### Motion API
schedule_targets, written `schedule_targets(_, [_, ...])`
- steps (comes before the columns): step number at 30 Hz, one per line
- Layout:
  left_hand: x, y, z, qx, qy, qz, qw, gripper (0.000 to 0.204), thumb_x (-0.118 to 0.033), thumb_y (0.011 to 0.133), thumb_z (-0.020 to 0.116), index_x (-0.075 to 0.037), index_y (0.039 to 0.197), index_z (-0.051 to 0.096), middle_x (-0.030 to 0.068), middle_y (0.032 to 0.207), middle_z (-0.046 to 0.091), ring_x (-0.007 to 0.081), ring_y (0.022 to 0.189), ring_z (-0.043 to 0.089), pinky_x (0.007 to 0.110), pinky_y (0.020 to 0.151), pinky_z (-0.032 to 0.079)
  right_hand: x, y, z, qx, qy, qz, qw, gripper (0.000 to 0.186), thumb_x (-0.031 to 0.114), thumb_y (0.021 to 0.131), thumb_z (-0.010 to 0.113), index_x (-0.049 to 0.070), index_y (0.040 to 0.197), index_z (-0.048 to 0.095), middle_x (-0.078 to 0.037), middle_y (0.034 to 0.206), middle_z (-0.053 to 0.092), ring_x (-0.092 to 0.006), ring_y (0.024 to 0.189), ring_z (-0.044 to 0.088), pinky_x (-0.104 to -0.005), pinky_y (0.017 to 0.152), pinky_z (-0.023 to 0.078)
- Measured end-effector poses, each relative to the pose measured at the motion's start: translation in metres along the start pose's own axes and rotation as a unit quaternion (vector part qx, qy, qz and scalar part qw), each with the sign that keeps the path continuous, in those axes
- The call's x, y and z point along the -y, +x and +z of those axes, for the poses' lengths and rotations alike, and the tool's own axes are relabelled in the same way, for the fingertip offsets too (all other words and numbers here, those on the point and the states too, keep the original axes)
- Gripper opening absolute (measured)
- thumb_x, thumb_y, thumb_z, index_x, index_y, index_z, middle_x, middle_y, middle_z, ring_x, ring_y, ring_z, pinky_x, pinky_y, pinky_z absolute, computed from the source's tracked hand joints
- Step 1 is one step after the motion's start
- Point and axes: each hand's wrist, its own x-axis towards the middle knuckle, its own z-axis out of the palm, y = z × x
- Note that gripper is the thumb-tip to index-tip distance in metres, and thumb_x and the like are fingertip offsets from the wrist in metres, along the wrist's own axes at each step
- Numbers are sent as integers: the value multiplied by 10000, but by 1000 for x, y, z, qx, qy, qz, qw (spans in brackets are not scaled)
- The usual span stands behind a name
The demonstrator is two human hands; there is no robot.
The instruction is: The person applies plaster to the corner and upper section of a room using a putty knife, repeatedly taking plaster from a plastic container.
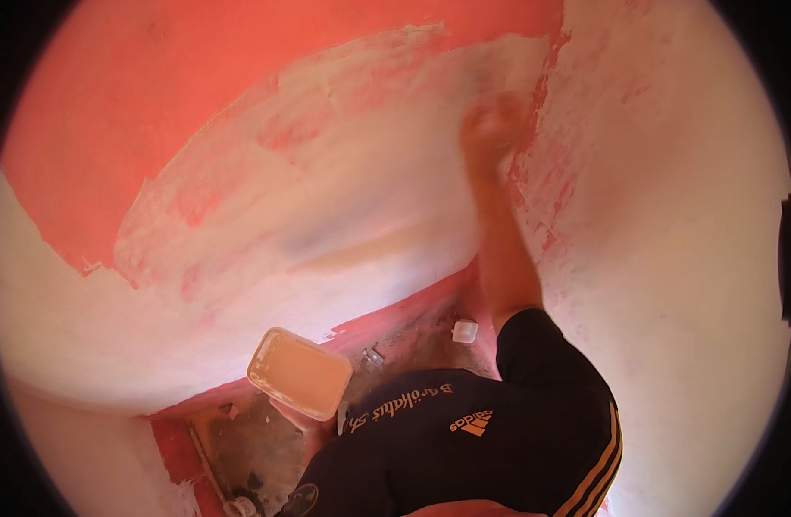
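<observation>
My left hand (299, 416) holds a rectangular plastic tub (302, 372) from below, close to my body. Smooth, pale beige paste fills the tub, and smears of it coat the rim. Up at the wall, my right hand (492, 129) is raised on an outstretched arm near the corner. Its fingers look curled, closed on something that motion blur keeps me from making out. The red wall (154, 103) in front of me carries a broad, uneven coat of pale paste (387, 164), with red showing through in patches.
A second wall (671, 215), pale with reddish streaks, meets the first at the corner on the right. Below lies a dirty floor (262, 448) with a small white container (465, 331) and bits of debris. A red band runs along the wall's foot.
</observation>
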Motion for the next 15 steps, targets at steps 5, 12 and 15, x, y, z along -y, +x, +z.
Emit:
schedule_targets(5, [-1,-5,-16,-48,-29,-25,998,503,-510,1032,363,-97,1256,541,30,1126,615,180,976,622,324,779,543,162,-40,-62,133,348,-124,920,359,-66,833,636,16,1180,683,-79,837,581,-276,733,558,-375,634,487])
schedule_targets(12, [-2,-1,-13,-20,-77,-24,997,518,-511,1035,349,-94,1281,534,33,1141,612,179,1000,614,321,821,532,-24,6,-42,-48,13,75,996,113,-21,864,539,12,812,634,-119,754,603,-287,723,601,-375,637,496])
schedule_targets(15, [9,1,-23,-26,-24,-12,999,509,-508,1036,351,-98,1271,539,33,1141,611,176,1007,610,320,832,526,-45,17,-3,-61,46,74,994,136,18,849,530,9,850,666,-132,710,560,-308,678,561,-408,620,467])
